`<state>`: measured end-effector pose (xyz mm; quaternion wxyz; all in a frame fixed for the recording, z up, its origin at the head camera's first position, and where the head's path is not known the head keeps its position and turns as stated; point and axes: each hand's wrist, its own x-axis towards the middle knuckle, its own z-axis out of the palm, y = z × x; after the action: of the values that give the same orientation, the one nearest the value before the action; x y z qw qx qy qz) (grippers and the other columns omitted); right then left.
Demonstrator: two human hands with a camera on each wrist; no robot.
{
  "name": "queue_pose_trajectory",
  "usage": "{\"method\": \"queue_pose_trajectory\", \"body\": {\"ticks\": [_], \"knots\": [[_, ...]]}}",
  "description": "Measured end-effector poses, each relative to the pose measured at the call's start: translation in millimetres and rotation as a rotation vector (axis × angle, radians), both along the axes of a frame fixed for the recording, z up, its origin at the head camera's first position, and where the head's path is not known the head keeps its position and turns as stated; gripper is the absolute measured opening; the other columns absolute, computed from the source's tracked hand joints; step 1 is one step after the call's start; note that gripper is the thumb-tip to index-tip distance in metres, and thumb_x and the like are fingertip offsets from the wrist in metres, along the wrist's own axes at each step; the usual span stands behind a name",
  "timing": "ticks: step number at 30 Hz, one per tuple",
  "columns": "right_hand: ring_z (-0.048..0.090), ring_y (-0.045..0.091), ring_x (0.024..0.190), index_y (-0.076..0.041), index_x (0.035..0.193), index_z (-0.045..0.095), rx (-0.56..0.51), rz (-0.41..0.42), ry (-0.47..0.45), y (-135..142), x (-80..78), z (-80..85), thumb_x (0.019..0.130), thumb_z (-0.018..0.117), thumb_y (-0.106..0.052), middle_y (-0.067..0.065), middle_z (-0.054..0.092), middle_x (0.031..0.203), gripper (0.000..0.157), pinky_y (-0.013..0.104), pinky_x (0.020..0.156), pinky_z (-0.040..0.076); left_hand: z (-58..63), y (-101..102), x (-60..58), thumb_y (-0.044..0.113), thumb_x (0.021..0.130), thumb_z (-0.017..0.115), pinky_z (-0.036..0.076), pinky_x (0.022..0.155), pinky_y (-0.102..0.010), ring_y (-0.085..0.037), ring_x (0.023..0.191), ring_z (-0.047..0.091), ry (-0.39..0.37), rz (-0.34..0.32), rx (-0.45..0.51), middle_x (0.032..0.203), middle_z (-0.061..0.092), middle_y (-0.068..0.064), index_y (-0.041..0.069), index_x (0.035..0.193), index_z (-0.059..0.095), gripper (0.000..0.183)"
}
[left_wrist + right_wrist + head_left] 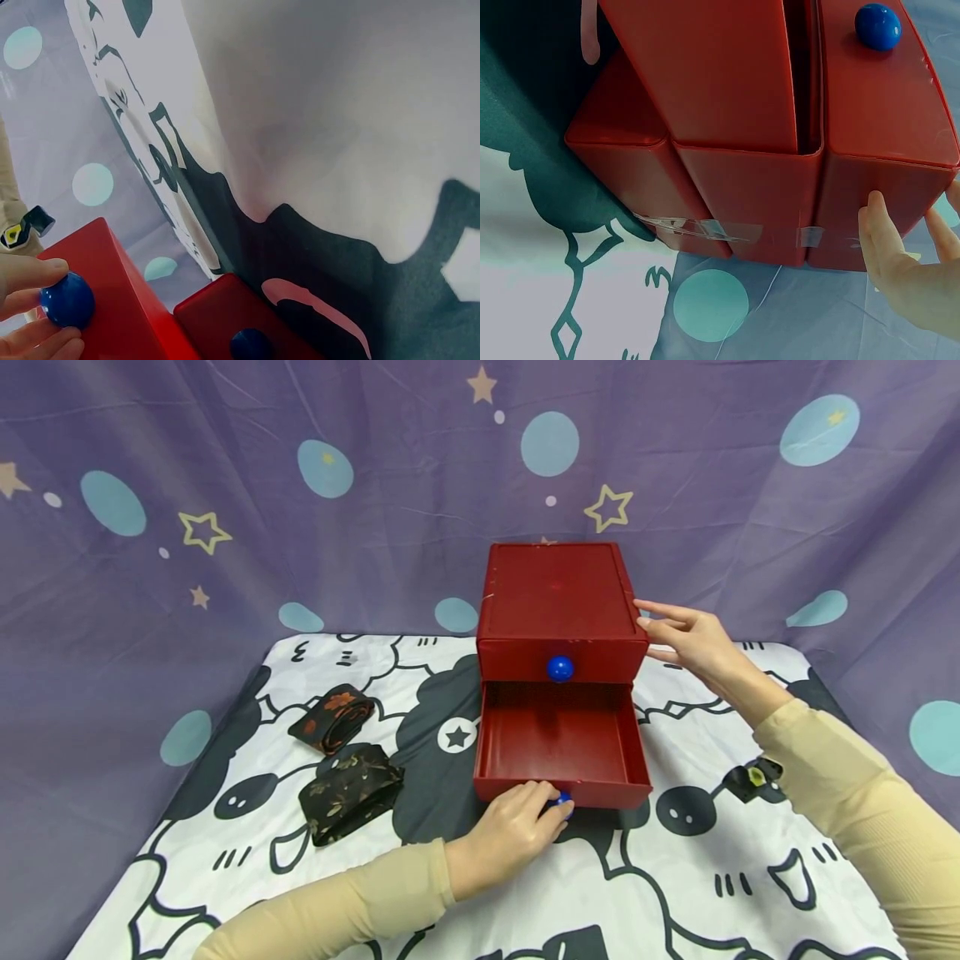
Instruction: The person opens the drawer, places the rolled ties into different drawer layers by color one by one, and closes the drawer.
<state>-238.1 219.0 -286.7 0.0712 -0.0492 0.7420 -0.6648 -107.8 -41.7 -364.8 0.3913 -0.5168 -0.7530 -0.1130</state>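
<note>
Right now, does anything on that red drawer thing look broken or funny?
A little: bits of clear tape stick to the side of the red drawer unit, perhaps holding its sections together, and pale scuffs mark its top, so it looks worn.

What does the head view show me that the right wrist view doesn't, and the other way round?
Only the head view: the left hand gripping the lower blue knob, plus the orange-patterned dark roll and the gold-patterned dark roll on the printed cloth.

Only the right wrist view: clear tape along the side of the red stack, and the lowest red unit.

Both: the right hand at the top red unit, the upper blue knob and the open middle drawer.
</note>
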Motion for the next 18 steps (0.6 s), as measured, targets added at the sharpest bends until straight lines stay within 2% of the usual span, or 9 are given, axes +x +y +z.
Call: {"method": "queue_pose_trajectory", "body": {"ticks": [5, 11, 14, 18], "knots": [[0.057, 0.004, 0.094, -0.008, 0.132, 0.041, -0.015, -0.002, 0.006, 0.4, -0.3, -0.6, 0.083, 0.061, -0.026, 0.009, 0.045, 0.124, 0.056, 0.022, 0.074, 0.048, 4.3, -0.2, 1.6, 0.011, 0.096, 0.032, 0.046, 0.059, -0.017, -0.011, 0.062, 0.052, 0.006, 0.005, -0.012, 0.075, 0.056, -0.006, 0.003, 0.082, 0.066, 0.038], [0.058, 0.004, 0.092, -0.008, 0.132, 0.042, -0.013, 0.002, 0.011, 0.2, 0.0, -0.8, 0.082, 0.061, -0.025, 0.002, 0.051, 0.115, 0.056, 0.022, 0.074, 0.049, -8.1, -0.5, -2.1, 0.012, 0.097, 0.030, 0.047, 0.062, -0.019, -0.012, 0.065, 0.053, -0.004, 0.008, -0.023, 0.078, 0.056, -0.007, 0.003, 0.085, 0.066, 0.040], [0.058, 0.004, 0.092, -0.008, 0.132, 0.042, -0.010, 0.002, 0.012, 0.3, 0.1, -0.6, 0.082, 0.061, -0.025, 0.000, 0.053, 0.110, 0.056, 0.022, 0.074, 0.049, -13.2, -2.4, -3.4, 0.013, 0.096, 0.035, 0.048, 0.065, -0.019, -0.013, 0.068, 0.054, -0.039, 0.001, -0.034, 0.081, 0.057, -0.007, 0.003, 0.089, 0.066, 0.033], [0.058, 0.004, 0.091, -0.008, 0.132, 0.042, -0.012, -0.002, 0.010, 0.8, 0.1, -0.3, 0.082, 0.061, -0.025, -0.001, 0.053, 0.110, 0.056, 0.022, 0.074, 0.049, -13.1, -5.4, -3.4, 0.012, 0.091, 0.047, 0.048, 0.069, -0.019, -0.013, 0.072, 0.055, -0.088, -0.012, -0.044, 0.086, 0.057, -0.007, 0.004, 0.092, 0.066, 0.021]]}}
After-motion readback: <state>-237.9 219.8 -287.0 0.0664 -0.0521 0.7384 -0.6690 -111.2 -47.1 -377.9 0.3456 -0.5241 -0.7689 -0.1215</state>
